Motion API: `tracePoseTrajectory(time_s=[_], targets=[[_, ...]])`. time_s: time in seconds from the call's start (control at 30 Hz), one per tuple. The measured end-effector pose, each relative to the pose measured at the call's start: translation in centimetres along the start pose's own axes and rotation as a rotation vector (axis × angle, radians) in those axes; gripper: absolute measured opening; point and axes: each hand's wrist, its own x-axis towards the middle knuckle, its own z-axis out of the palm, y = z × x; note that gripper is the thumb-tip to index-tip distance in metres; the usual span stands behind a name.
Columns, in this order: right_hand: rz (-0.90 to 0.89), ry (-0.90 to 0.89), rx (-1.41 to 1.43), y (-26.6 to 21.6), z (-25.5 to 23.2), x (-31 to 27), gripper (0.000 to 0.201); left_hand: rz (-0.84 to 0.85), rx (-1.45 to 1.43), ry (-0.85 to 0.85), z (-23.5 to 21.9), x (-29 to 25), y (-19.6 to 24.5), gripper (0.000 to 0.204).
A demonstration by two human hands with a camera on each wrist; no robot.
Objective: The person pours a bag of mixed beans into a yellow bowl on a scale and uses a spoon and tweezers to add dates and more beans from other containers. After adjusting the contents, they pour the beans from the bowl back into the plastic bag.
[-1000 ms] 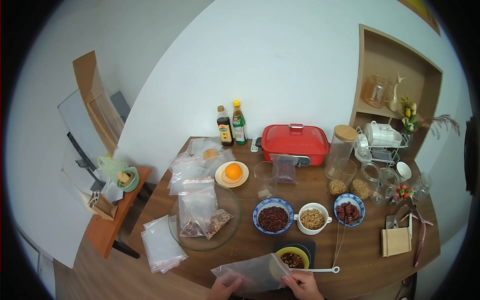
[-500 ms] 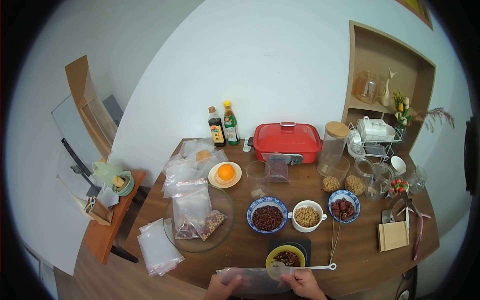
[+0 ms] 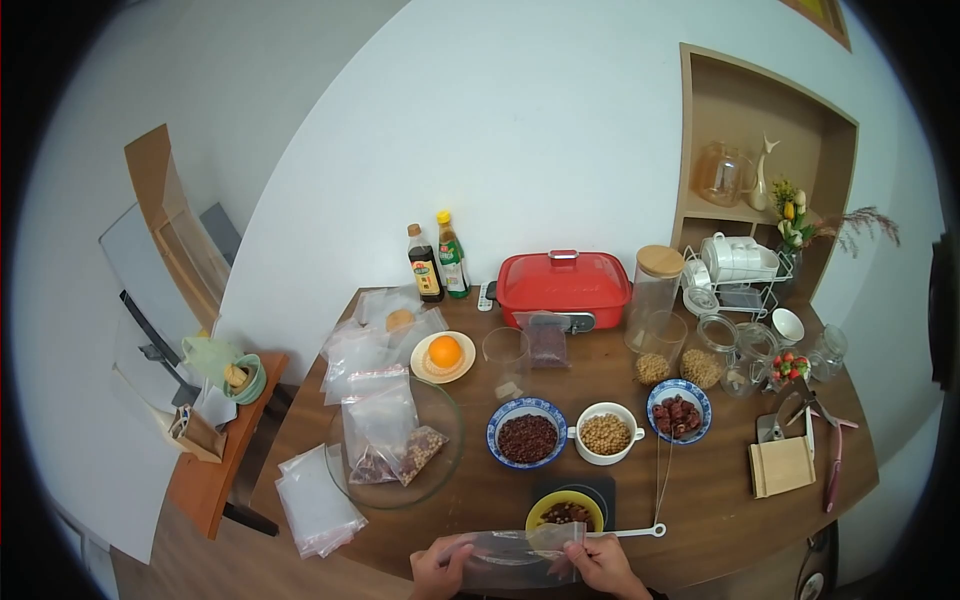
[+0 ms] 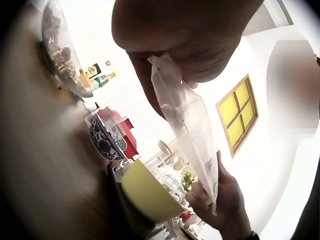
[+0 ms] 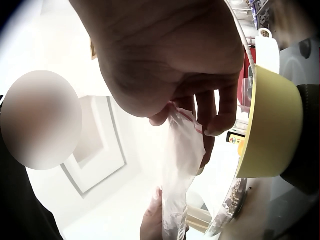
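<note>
A clear zip bag is stretched level between both hands at the table's front edge, with nothing seen inside it. The left hand pinches one end, the right hand the end with the zip strip. In the left wrist view the bag hangs between the left hand and the right hand. Just beyond the bag, a yellow bowl of mixed beans and dried pieces stands on a black scale. The right wrist view shows the right hand's thumb and fingers on the bag.
Behind the scale stand a bowl of red beans, a white cup of soybeans and a bowl of dark dried pieces. A white-handled strainer lies beside the yellow bowl. Filled bags lie on a glass plate at left.
The bag has turned from tilted upright to nearly level and is pulled between the hands. The right hand's end has lifted slightly, showing the zip strip. The head view has shifted a little.
</note>
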Motion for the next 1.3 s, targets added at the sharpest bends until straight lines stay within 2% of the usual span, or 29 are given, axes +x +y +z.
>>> tracePoseTrajectory(time_s=[0.03,0.1,0.13,0.2,0.27,0.3,0.37,0.4,0.5,0.53,0.57,0.6,0.63,0.7,0.73,0.8,0.83,0.87,0.93,1.0,1.03,1.07,1.1,1.17,1.23,1.3], targets=[[0.000,0.025,0.009,-0.1,0.0,0.0,0.028,0.004,-0.001,0.000,0.0,0.0,-0.1,0.015],[-0.001,0.049,0.017,-0.6,0.0,0.1,0.028,0.143,0.164,0.041,-0.1,0.0,-0.1,0.013],[-0.057,0.078,-0.057,-1.1,-0.1,0.2,0.027,0.146,0.164,0.042,0.0,0.1,-0.2,0.013],[-0.117,0.108,-0.133,-1.3,0.0,0.4,0.025,0.310,0.209,0.096,0.1,0.4,-0.5,0.012],[-0.246,0.169,-0.212,-0.3,0.5,0.5,0.021,0.274,0.160,0.106,0.0,0.2,-0.8,0.012],[-0.248,0.167,-0.214,0.1,0.6,0.6,0.021,0.235,0.112,0.114,-0.1,0.1,-1.0,0.011],[-0.400,0.185,-0.334,0.7,0.8,0.7,0.018,0.181,0.096,0.102,-0.8,0.0,-1.1,0.011],[-0.400,0.181,-0.336,1.0,0.9,0.8,0.018,0.125,0.080,0.088,-1.0,-0.1,-1.2,0.010],[-0.386,0.187,-0.336,0.9,1.2,0.8,0.018,0.095,0.058,0.085,-1.3,-0.2,-1.3,0.009],[-0.299,0.180,-0.314,0.1,1.1,0.7,0.018,0.093,0.058,0.093,-1.3,0.1,-1.4,0.009],[-0.211,0.173,-0.292,-0.5,1.0,0.7,0.018,0.253,0.155,0.096,-1.3,0.6,-1.7,0.013],[-0.209,0.167,-0.294,-0.8,0.9,0.7,0.018,0.412,0.252,0.097,-1.3,0.9,-1.7,0.019],[-0.215,0.227,-0.261,-1.0,0.6,0.6,0.019,0.407,0.252,0.100,-1.5,0.7,-1.4,0.019],[-0.202,0.307,-0.266,-0.5,-0.5,0.2,0.020,-0.241,0.042,0.170,-2.0,0.0,-0.5,0.037],[-0.197,0.296,-0.268,-0.9,-0.7,0.2,0.020,-0.251,0.041,0.178,-1.7,0.1,-0.1,0.037],[-0.292,0.461,-0.196,-1.9,-0.9,0.1,0.019,0.082,0.273,0.329,-1.1,0.8,1.3,0.052],[-0.081,0.383,-0.194,-2.8,-0.9,-0.6,0.020,0.012,0.236,0.190,-1.5,0.2,2.4,0.062],[-0.071,0.354,-0.195,-3.5,-0.3,-0.5,0.020,-0.012,0.244,0.209,-1.2,0.1,2.9,0.062],[-0.730,0.309,-0.274,-7.7,2.2,1.5,0.012,0.118,-0.124,0.030,0.7,0.0,3.7,0.071],[-0.756,0.008,-0.334,-6.3,2.9,2.1,0.031,-0.042,-0.512,-0.150,2.4,0.1,3.7,0.091],[-0.665,-0.140,-0.230,-5.7,3.5,2.0,0.049,-0.006,-0.571,-0.184,3.1,0.9,3.0,0.093],[-0.705,-0.156,-0.206,-5.5,4.1,2.5,0.060,0.026,-0.630,-0.218,3.7,1.3,2.4,0.095],[-0.638,-0.141,-0.180,-5.4,4.6,3.0,0.063,0.007,-0.629,-0.180,4.5,1.5,2.1,0.095],[-0.559,-0.154,-0.147,-4.8,6.1,3.8,0.067,-0.042,-0.821,-0.271,5.8,1.5,1.8,0.093],[-0.527,0.028,-0.416,-4.1,7.6,4.4,0.069,-0.097,-0.862,-0.236,6.8,1.2,2.5,0.090],[-0.540,0.013,-0.437,-4.1,8.5,4.4,0.072,-0.219,-1.042,-0.217,6.8,0.2,2.2,0.089]])
